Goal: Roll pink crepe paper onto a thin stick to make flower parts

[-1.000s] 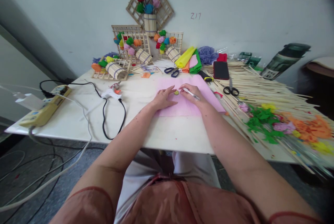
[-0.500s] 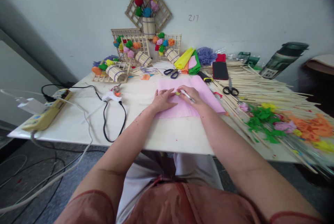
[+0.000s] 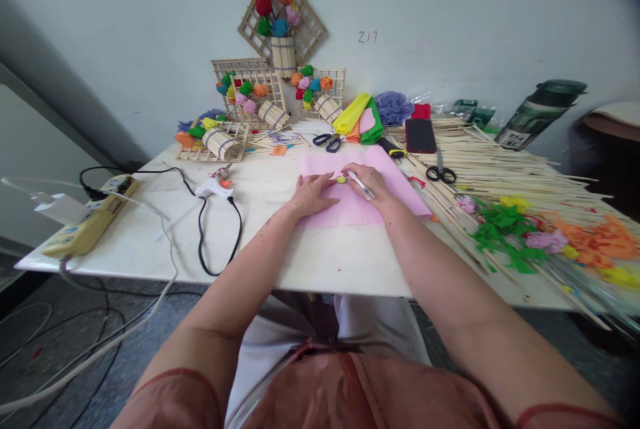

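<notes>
A sheet of pink paper [image 3: 400, 189] lies on the white table. My left hand [image 3: 314, 195] rests on its left part, fingers stretched and thumb apart, fingertips close to a small yellow-green roundish piece [image 3: 341, 180]. On the other side of that piece, my right hand [image 3: 373, 183] is closed around a white pen [image 3: 362, 186]. The pen slants across the hand, and its tip points toward the yellow-green piece. I cannot tell whether any fingers touch the piece.
Behind the paper lie black scissors [image 3: 327, 142], folded coloured paper [image 3: 354, 115] and a phone [image 3: 421, 135]. Thin wooden sticks [image 3: 505, 162] and crepe scraps [image 3: 505, 232] cover the right side. At left are a glue gun [image 3: 214, 187] and a power strip [image 3: 95, 222]. Stick-lattice flower pieces [image 3: 220, 141] stand behind.
The view has shifted very slightly. Both hands stay almost in place, the right one still on the pen; the yellow-green piece shows a little more fully between them.
</notes>
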{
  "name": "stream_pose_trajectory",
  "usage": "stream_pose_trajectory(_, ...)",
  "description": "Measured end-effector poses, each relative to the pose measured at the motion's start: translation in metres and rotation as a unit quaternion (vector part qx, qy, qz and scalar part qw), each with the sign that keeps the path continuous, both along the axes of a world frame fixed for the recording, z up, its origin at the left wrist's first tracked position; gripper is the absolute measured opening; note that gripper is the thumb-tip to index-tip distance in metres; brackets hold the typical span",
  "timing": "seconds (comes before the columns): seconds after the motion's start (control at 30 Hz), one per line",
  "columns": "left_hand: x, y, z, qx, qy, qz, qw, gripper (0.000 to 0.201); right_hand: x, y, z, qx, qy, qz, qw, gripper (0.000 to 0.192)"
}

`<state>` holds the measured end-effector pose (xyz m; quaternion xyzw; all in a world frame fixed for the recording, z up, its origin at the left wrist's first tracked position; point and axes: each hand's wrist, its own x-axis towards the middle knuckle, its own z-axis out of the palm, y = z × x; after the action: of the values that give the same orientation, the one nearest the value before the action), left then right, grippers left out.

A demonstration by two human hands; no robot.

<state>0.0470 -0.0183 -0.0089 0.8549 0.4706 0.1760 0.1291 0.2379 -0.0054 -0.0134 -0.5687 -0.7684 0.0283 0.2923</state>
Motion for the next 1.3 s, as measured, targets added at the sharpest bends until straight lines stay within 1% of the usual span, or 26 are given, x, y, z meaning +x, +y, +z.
stream_pose_trajectory(0.17, 0.0, -0.001, 0.001, 0.01, 0.028, -0.007, 1.0, 0.066, -0.001, 0.0, 0.0, -0.006, 0.004, 0.011, 1.0, 0.03)
stream_pose_trajectory(0.4, -0.001, 0.001, 0.0, 0.009, 0.048, -0.015, 0.999, 0.063, -0.009, -0.002, 0.003, -0.006, 0.014, 0.006, 1.0, 0.026)
stream_pose_trajectory(0.47, 0.0, 0.001, 0.0, 0.005, 0.049, -0.014, 0.999, 0.064, -0.011, -0.003, 0.003, -0.002, 0.026, 0.008, 1.0, 0.025)
stream_pose_trajectory(0.57, 0.001, -0.002, 0.0, -0.005, 0.043, -0.004, 0.999, 0.068, -0.008, -0.002, 0.004, 0.005, 0.068, -0.009, 0.998, 0.025)
stream_pose_trajectory(0.67, 0.0, -0.002, 0.002, 0.003, 0.022, 0.022, 1.0, 0.077, 0.002, 0.0, 0.004, 0.017, 0.149, -0.028, 0.988, 0.024)
stream_pose_trajectory(0.73, -0.003, 0.002, 0.003, 0.014, -0.007, 0.047, 0.999, 0.078, 0.01, 0.003, 0.003, 0.032, 0.191, -0.039, 0.98, 0.023)
stream_pose_trajectory(0.8, -0.009, 0.008, 0.003, 0.008, -0.068, 0.094, 0.993, 0.066, 0.017, 0.006, 0.001, 0.036, 0.217, -0.043, 0.975, 0.022)
stream_pose_trajectory(0.87, -0.015, 0.015, 0.003, 0.005, -0.145, 0.143, 0.979, 0.056, 0.021, 0.008, -0.001, 0.038, 0.231, -0.038, 0.971, 0.023)
stream_pose_trajectory(0.93, -0.02, 0.019, 0.003, 0.008, -0.181, 0.166, 0.969, 0.055, 0.022, 0.009, -0.001, 0.038, 0.238, -0.03, 0.97, 0.023)
stream_pose_trajectory(1.07, -0.021, 0.019, 0.003, 0.035, -0.171, 0.147, 0.974, 0.055, 0.02, 0.005, 0.002, 0.029, 0.232, -0.017, 0.972, 0.022)
stream_pose_trajectory(1.17, -0.016, 0.013, 0.006, 0.066, -0.122, 0.134, 0.981, 0.053, 0.019, -0.001, 0.006, 0.018, 0.21, -0.01, 0.977, 0.022)
stream_pose_trajectory(1.2, -0.015, 0.01, 0.007, 0.072, -0.097, 0.121, 0.985, 0.052, 0.019, -0.002, 0.007, 0.015, 0.201, -0.006, 0.979, 0.023)
stream_pose_trajectory(1.23, -0.012, 0.008, 0.007, 0.077, -0.071, 0.094, 0.99, 0.051, 0.019, -0.004, 0.008, 0.012, 0.192, 0.001, 0.981, 0.023)
stream_pose_trajectory(1.3, -0.008, 0.002, 0.007, 0.087, -0.028, 0.025, 0.995, 0.051, 0.018, -0.005, 0.009, 0.006, 0.176, 0.018, 0.984, 0.024)
